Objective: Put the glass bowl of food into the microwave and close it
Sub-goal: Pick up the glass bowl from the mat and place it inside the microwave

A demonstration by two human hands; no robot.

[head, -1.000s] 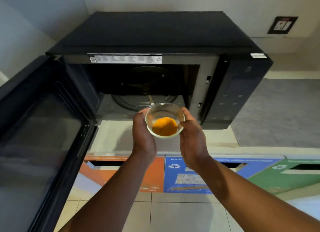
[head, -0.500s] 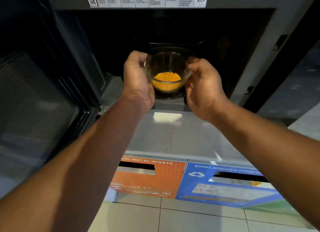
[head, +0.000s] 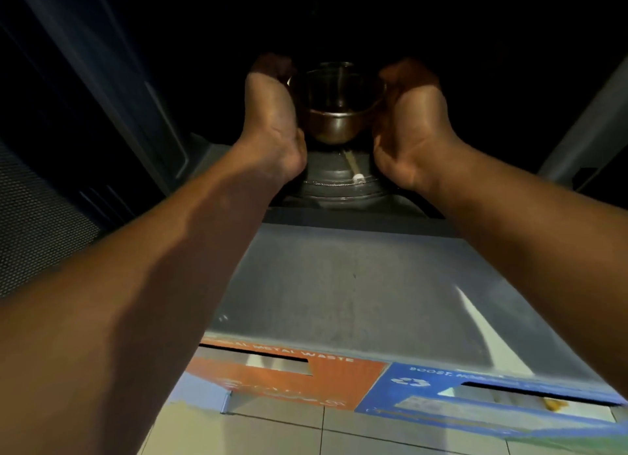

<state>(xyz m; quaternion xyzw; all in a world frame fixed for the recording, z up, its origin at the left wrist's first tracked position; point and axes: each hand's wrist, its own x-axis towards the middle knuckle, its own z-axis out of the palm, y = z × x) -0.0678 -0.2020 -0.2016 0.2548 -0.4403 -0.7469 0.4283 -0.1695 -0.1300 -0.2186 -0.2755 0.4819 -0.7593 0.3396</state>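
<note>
Head view: glass bowl point(head: 334, 114), food inside too dark to make out, held within the dark microwave cavity point(head: 339, 19) above the turntable point(head: 334, 182). Left hand point(head: 272, 114) cupped against its left side, right hand point(head: 407, 114) against its right. Microwave door point(head: 44, 199) open, near left. Grey counter point(head: 356, 284) below.

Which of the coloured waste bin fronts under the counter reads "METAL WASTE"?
The orange bin front, below the left forearm. The blue bin front to its right carries a recycling symbol and different lettering.
</note>
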